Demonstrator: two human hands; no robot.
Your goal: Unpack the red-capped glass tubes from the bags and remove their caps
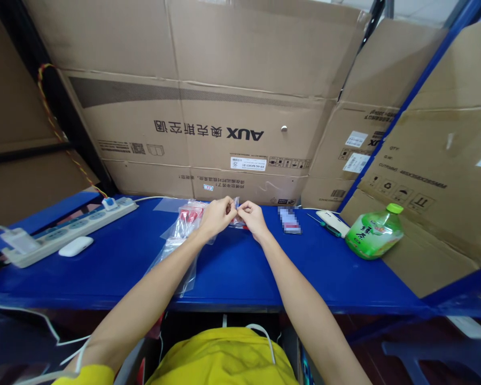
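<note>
Both hands, left hand (217,215) and right hand (251,216), pinched shut on one small bag (237,210), stretching its top taut over the blue table (232,272).

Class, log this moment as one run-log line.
left hand: pinching small clear plastic bag | right hand: pinching same bag | surface: blue table | nearby: green bottle
</note>
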